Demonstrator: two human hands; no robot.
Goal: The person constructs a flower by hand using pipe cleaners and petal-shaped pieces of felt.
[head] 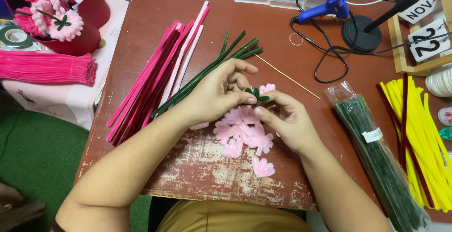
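Taking the pile of pale pink petals (242, 135) as the landmark: bare worn tabletop (197, 166) lies open to its left and toward the near edge, broken only by one stray petal (262, 167) just below the pile. Up-left of the pile, the fan of pink stems (155, 76) and the green stems (212, 69) bar the way. Up-right, a thin wooden stick (288, 77) lies across, with open table beyond it up to the black cable (325, 55) and the blue glue gun (325, 7). Right of the pile, a narrow strip stays free before the bag of green wires (376, 161) and the yellow stems (423, 142).
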